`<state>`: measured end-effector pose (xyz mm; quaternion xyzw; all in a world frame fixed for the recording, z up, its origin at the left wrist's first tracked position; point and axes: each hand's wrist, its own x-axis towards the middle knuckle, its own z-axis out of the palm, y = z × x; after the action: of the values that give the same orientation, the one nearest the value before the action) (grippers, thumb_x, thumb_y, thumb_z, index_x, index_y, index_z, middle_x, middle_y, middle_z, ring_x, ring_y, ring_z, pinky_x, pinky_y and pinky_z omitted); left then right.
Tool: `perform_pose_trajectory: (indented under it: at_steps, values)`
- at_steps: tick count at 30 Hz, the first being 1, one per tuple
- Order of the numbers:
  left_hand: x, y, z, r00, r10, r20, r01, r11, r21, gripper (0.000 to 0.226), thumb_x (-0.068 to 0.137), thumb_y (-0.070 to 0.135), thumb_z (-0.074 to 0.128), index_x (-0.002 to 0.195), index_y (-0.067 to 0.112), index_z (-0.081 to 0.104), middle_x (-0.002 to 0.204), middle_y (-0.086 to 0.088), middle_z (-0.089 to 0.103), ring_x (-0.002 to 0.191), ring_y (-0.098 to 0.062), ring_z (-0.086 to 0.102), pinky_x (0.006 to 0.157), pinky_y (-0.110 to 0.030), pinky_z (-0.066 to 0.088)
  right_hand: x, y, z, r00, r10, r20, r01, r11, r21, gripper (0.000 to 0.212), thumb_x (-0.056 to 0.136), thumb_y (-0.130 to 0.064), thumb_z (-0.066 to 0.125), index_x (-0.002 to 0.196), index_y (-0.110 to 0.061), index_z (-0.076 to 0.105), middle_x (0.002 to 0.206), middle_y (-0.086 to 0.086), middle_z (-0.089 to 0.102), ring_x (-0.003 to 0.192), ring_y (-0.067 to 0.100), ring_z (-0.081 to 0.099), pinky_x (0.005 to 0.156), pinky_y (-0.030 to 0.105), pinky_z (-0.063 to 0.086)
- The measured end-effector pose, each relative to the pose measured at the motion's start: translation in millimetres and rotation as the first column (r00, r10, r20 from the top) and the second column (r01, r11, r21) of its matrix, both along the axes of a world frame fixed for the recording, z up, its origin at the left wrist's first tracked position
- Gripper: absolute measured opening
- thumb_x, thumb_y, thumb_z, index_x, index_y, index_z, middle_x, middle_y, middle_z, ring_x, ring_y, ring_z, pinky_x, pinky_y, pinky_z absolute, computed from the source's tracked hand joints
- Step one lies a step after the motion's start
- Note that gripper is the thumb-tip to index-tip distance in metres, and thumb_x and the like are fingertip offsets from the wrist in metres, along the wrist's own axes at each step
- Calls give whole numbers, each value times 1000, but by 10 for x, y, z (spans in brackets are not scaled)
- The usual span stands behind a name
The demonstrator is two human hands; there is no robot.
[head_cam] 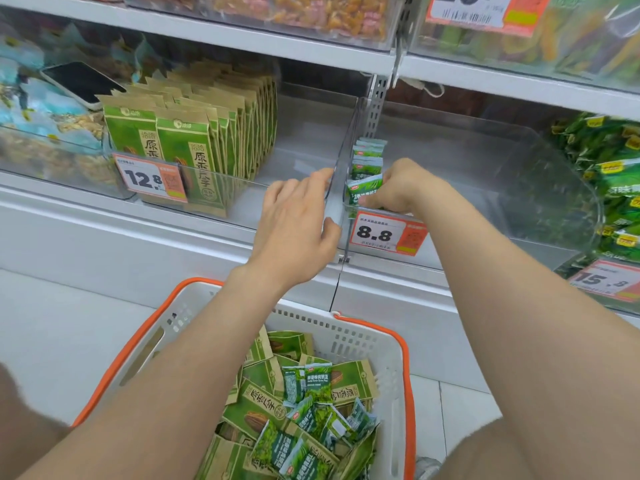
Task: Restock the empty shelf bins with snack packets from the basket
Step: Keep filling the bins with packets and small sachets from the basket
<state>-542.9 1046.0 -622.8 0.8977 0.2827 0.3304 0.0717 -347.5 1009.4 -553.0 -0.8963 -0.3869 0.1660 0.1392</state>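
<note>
Snack packet (364, 188) in clear bin (478, 157) — white shelf (138, 244), tiled floor (460, 410).

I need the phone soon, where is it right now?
In the head view the phone lies far left on the middle shelf, atop the pale blue packets, just left of the upright green packets.

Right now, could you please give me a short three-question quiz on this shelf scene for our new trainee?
1. True or false: the right hand pinches a small green packet inside the bin tagged 8.8.
2. Which price tag marks the bin of tall kraft packets? A 8.8, B 12.8, C 20.8.
3. Fill in: the basket has an ____ rim.
Key: 1 true; 2 B; 3 orange.
</note>
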Motion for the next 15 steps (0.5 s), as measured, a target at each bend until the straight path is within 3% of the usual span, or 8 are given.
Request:
perform_pose_trajectory:
  at_steps: [2,4,8,11,15]
  values:
    - [22,21,-27,1000,10,7,-10,1000,14,61,88,25,55,147,14,44,125,1,63,105,-27,55,105,-42,31,25,97,-51,1000,-6,8,6,999,-42,71,84,-41,85,134,-1,53,122,12,61,103,32,59,83,33,47]
    - [40,19,-48,1000,19,23,-20,1000,19,60,89,26,56,147,14,45,122,2,63,103,-25,53,106,-41,31,42,174,-101,999,-21,-26,20,999,-43,75,81,-37,88,136,-1,52,127,12,64,111,33,64,93,37,54]
    - [64,14,-77,998,26,57,-28,999,35,56,91,27,56,144,15,46,116,3,61,99,-23,50,104,-41,32,106,287,-120,993,-67,-102,67,998,-5,40,83,-22,88,95,-5,54,100,13,71,98,29,74,94,44,60]
    - [76,8,-72,997,36,73,-39,999,29,52,92,28,56,142,15,47,115,5,60,97,-22,48,102,-42,33,123,345,-110,984,-77,-159,83,996,31,26,89,-10,80,93,-7,54,106,16,69,99,28,72,93,43,60]
    - [98,1,-83,995,47,89,-49,999,23,51,92,28,56,141,15,48,115,4,60,97,-22,48,102,-43,34,107,410,-74,992,24,121,-11,994,-108,34,95,-30,74,109,-4,56,113,11,63,116,29,65,104,38,52]
